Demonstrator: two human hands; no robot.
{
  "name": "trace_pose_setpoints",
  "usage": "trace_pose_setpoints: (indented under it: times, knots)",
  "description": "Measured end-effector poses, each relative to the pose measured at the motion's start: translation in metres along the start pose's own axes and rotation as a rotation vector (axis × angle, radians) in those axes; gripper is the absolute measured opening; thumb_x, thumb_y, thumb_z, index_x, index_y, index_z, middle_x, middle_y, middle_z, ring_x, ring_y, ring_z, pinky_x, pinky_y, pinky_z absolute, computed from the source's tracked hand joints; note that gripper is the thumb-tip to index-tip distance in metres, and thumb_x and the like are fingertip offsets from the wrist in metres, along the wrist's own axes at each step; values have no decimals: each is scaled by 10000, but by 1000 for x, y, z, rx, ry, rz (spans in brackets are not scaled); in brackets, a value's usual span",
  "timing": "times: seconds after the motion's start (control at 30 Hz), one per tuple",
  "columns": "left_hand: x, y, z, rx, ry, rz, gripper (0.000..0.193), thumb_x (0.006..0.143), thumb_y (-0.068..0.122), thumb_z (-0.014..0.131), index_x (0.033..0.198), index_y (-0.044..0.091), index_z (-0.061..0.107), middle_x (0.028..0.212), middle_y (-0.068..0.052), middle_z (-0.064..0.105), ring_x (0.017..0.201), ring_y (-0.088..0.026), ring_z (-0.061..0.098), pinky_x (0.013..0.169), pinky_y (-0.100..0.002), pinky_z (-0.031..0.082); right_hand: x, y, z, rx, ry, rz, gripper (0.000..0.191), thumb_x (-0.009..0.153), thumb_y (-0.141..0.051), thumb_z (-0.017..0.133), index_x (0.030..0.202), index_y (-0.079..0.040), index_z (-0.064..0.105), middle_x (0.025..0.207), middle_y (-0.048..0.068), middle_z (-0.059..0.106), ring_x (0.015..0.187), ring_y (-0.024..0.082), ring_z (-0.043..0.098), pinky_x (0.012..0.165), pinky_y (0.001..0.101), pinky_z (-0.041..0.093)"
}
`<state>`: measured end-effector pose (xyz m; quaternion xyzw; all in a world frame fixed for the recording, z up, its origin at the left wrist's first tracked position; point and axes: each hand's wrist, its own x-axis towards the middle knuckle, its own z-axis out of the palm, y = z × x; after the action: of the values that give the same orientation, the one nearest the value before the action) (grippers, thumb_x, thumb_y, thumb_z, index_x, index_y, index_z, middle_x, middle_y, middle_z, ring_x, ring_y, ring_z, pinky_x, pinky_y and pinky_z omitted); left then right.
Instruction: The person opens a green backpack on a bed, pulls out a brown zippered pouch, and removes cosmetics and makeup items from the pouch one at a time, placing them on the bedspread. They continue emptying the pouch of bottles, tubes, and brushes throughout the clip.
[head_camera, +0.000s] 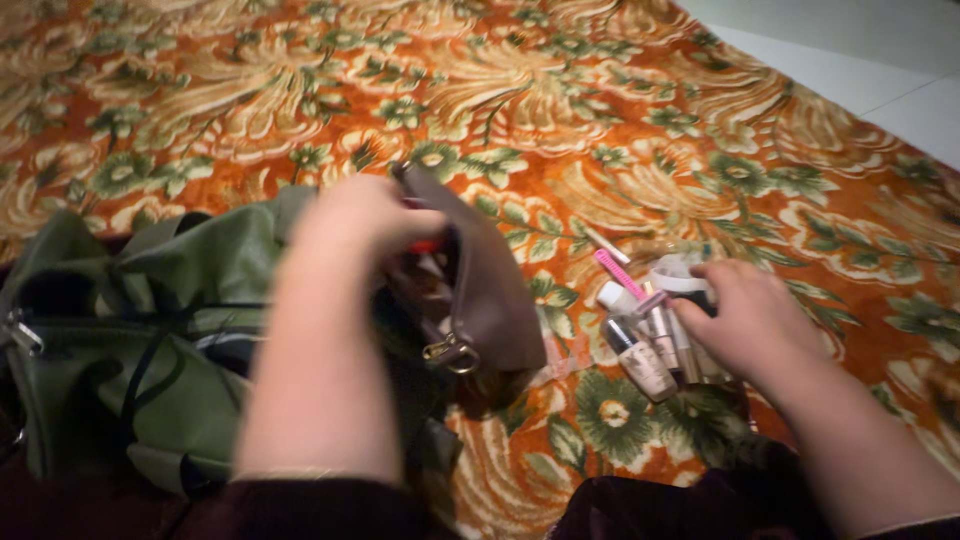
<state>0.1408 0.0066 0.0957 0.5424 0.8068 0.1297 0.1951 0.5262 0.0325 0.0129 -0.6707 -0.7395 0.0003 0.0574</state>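
Mid-packing, by the look: left hand (365, 215) pinching something red at the mouth of the brown pouch (480, 290) beside the green bag (150, 350), right hand (750, 320) curled loosely over the cosmetics pile (645, 340) on the rug (600, 100); next move probably needs a firm pick from that pile.

A home, it seems: an orange floral carpet (560, 110) covers the floor, pale floor tiles (860, 60) at far right.
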Motion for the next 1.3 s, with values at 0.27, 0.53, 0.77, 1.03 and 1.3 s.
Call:
trace_pose_setpoints:
  times: [0.27,0.53,0.77,1.03,1.3]
  knots:
    - [-111,76,-43,-296,190,215,442,692,420,740,1034,146,805,901,-44,809,843,-200,771,794,-365,583,-33,-32,-39,892,-41,-283,732,832,-288,754,1485,-152,451,1405,120,542,1267,207,585,985,366,545]
    - [-150,144,43,-432,19,414,492,778,478,709,1123,127,731,933,-137,794,845,-250,769,766,-366,580,-59,-43,-62,1488,-126,-611,536,1012,-82,642,1515,-57,457,1332,123,622,1170,147,628,983,320,551]
    - [-122,97,51,-598,203,494,332,899,242,654,1182,88,736,950,-67,790,820,-145,743,739,-308,571,-22,-23,-36,1159,201,-131,501,922,-216,699,1381,-84,546,1138,106,706,933,204,691,759,348,551]
    - [-112,86,73,-868,78,399,306,948,168,639,1232,97,730,813,31,681,695,-46,573,611,-233,473,-9,23,9,165,-18,204,457,875,-419,734,1294,-257,652,1198,85,695,1150,306,656,959,461,541]
    - [-114,96,91,-714,5,335,385,977,161,627,1355,187,695,835,-102,681,671,-188,644,609,-341,540,-5,19,20,125,199,61,534,811,-390,789,1262,-141,649,1230,122,658,1146,344,605,947,474,512]
